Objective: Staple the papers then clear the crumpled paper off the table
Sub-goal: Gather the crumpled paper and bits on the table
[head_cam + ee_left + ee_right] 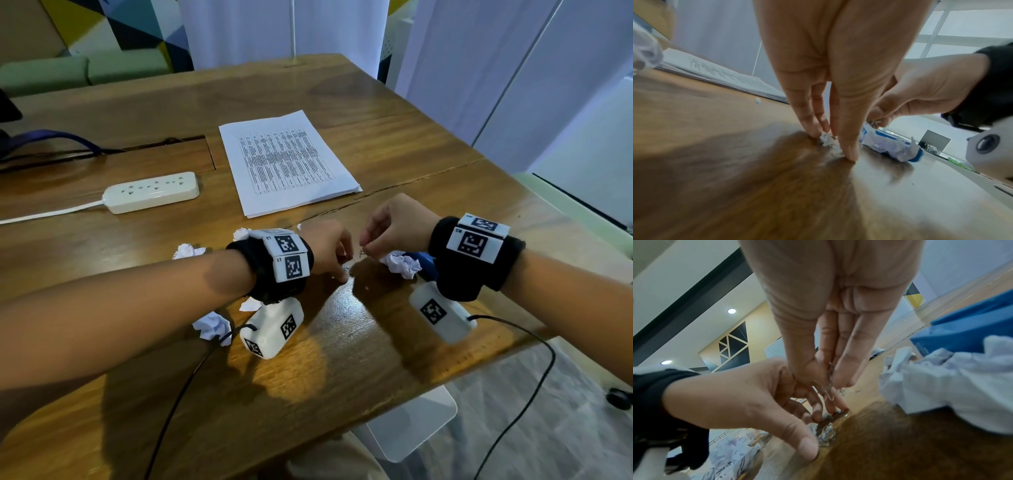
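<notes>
Head view: both hands work close together near the front edge of the wooden table (394,130). Left hand (327,248) has fingertips (850,154) pressed down on the wood, gathered round a small heap of tiny crumpled bits (827,141); fingers curled in on the heap, pinching at it. Right hand (394,226) hovers just beside it, thumb and fingers pinched on a few thin bent wires, probably loose staples (828,391).

Stack of papers (287,161) lies flat toward the middle of the table, well apart from both hands. Whether it is stapled cannot be told from here. Blue object (966,331), possibly the stapler, sits under the right wrist near the right edge, partly hidden.

Crumpled paper balls: one (402,263) just beside the right hand, one (212,325) near the front edge under the left forearm, one (188,250) left of the left wrist.

Judgement: step in hand is picking small debris off the wood, so clearing is under way, with all three balls still on the table. Next move calls for a full-hand grasp on the nearest ball.

Room: power strip (152,192) sits toward the left edge, clear of the work. Right edge is close to the right wrist; wrist cables trail over the front edge and could snag.
</notes>
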`<state>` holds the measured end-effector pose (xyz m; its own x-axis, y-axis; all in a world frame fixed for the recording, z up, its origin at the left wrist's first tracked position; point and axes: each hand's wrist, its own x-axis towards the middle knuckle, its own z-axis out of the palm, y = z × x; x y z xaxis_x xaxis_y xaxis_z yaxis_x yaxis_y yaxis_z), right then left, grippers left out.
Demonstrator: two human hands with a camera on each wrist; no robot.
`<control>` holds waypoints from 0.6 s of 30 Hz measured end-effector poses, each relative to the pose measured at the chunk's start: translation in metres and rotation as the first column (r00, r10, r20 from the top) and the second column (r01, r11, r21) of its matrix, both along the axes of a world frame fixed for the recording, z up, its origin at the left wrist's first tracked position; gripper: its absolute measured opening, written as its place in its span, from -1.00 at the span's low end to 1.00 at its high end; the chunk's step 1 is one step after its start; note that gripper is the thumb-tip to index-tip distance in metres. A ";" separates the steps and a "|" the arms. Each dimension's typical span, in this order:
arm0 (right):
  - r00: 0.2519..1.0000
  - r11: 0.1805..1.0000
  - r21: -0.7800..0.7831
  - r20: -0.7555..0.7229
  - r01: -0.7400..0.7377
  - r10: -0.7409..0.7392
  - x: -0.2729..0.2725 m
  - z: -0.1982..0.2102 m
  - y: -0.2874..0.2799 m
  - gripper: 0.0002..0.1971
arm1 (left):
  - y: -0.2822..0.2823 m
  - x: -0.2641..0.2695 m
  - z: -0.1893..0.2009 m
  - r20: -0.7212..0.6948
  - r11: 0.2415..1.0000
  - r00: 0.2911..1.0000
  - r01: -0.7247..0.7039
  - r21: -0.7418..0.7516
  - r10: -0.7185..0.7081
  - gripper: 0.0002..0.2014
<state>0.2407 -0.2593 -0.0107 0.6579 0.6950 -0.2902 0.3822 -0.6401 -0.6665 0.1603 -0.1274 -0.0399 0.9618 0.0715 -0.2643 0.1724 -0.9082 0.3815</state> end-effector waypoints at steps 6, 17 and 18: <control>1.000 1.000 -0.001 -0.009 -0.009 0.009 -0.002 -0.001 -0.004 -0.88 | 0.003 0.005 -0.001 0.056 1.000 0.998 -0.024 -0.009 0.024 -0.73; 1.000 0.999 0.047 -0.022 0.015 -0.014 -0.008 -0.003 -0.019 -0.88 | -0.007 0.003 0.002 0.059 0.988 0.997 0.038 0.147 -0.047 -0.85; 0.999 0.998 0.052 -0.027 0.020 -0.019 -0.009 -0.003 -0.020 -0.87 | -0.009 0.003 0.003 0.054 0.986 0.997 0.047 0.163 -0.056 -0.84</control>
<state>0.2320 -0.2791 -0.0136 0.6641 0.6966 -0.2716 0.3513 -0.6114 -0.7091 0.1631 -0.1360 -0.0372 0.9787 0.0587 -0.1968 0.1057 -0.9657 0.2372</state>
